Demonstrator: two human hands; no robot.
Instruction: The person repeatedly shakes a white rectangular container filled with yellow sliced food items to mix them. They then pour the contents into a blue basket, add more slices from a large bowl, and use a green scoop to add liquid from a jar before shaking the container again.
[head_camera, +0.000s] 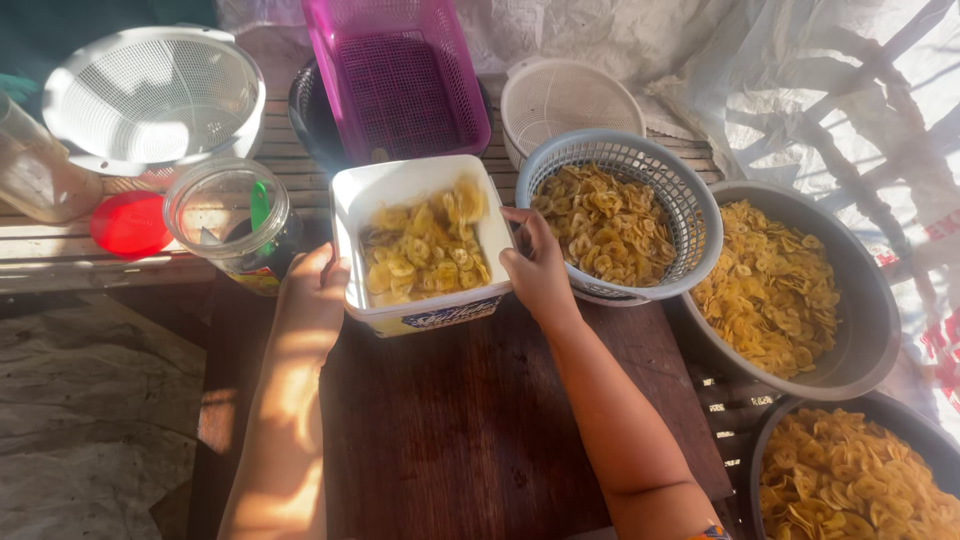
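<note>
Head view: left hand (318, 290) and right hand (535, 270) grip chip-filled tub (420, 190), fingertips hidden.

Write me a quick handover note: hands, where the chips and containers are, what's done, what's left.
Left hand holds the left side of the white tub; right hand holds its right side.
The tub sits on the dark wooden board, partly filled with yellow chips.
More chips fill the grey basket, the grey basin and a second basin at lower right.
Done: tub partly filled. Left: room remains in the tub.
</note>
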